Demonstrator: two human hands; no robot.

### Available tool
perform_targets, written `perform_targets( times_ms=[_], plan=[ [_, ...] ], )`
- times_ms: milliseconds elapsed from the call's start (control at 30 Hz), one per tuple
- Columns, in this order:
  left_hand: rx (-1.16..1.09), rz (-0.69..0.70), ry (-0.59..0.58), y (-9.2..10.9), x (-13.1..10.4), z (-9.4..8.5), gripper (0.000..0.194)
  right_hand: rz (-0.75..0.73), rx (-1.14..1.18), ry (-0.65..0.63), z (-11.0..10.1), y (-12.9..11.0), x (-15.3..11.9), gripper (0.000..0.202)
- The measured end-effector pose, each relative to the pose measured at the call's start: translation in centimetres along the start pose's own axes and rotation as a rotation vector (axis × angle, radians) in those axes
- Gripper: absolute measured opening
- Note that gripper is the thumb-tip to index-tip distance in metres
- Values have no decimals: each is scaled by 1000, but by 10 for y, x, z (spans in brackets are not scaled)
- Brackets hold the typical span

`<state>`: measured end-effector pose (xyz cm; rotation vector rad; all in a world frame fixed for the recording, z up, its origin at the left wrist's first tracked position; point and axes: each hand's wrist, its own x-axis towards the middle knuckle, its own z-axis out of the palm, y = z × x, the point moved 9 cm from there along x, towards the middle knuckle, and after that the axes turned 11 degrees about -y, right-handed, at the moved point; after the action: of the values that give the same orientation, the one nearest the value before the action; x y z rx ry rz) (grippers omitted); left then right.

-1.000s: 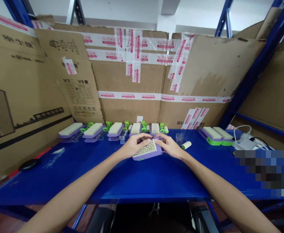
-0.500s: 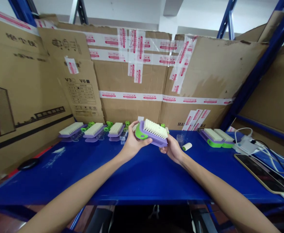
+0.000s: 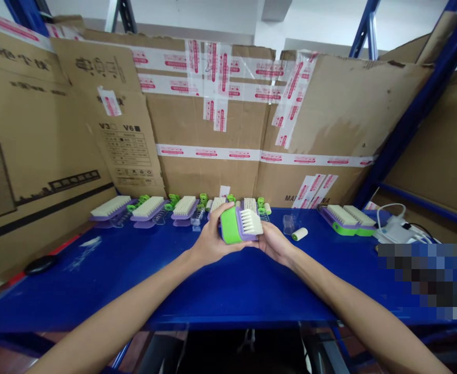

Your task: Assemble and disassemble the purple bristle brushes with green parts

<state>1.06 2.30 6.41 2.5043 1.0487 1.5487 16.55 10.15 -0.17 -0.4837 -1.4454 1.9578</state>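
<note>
A purple and green brush (image 3: pixel 232 226) with cream bristles is held up above the blue table, its green end turned toward me and its bristles facing right. My left hand (image 3: pixel 210 239) is wrapped round the green end from the left. At the brush's other end is my right hand (image 3: pixel 275 242), its fingers closed on the right and lower edge, partly hidden behind the brush. Behind them, more brushes stand along the back, among them one (image 3: pixel 184 206) with clear plastic and green parts beside it. A small cream roller (image 3: pixel 299 234) lies right of my right hand.
The blue table (image 3: pixel 228 296) is backed by taped cardboard (image 3: pixel 212 124). A double brush unit (image 3: pixel 349 218) sits at the back right, near a white charger (image 3: pixel 395 231) with cables. A clear plastic piece (image 3: pixel 288 224) is near the roller. At the left edge lies a black round object (image 3: pixel 41 264).
The held brush has turned, so its green end now faces me and its bristles point right. Both hands have shifted their hold with it. The view has moved slightly.
</note>
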Motion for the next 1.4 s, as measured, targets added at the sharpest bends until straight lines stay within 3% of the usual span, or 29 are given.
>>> perform_targets(
  times_ms=[200,333,467,633,800,967,1067,1167,1267,1400],
  plan=[
    [43,42,62,-1,0,-8,124,29,28,-11,3,4,-2,30],
    [60,51,52,-3,-3,-8,141,24,92,9,1,4,-1,45],
    [31,-1,14,-6,1,-5,130,49,118,29,-4,6,1,50],
    [-30,-68,75,-6,8,-8,114,54,102,13,-4,5,-1,45],
    [38,-51,16,-4,7,-6,126,55,98,9,0,3,-3,39],
    [134,85,-131,8,4,1,128,73,95,82,-5,7,-4,41],
    [143,21,-156,6,6,3,129,70,105,91,-4,7,-4,52],
    [133,1,-259,7,6,15,118,123,106,100,-4,12,-4,57],
    [123,70,-235,16,4,17,113,143,109,117,-6,15,-3,57],
    [123,-2,-239,13,1,19,114,146,127,114,-8,16,-1,59]
  ],
)
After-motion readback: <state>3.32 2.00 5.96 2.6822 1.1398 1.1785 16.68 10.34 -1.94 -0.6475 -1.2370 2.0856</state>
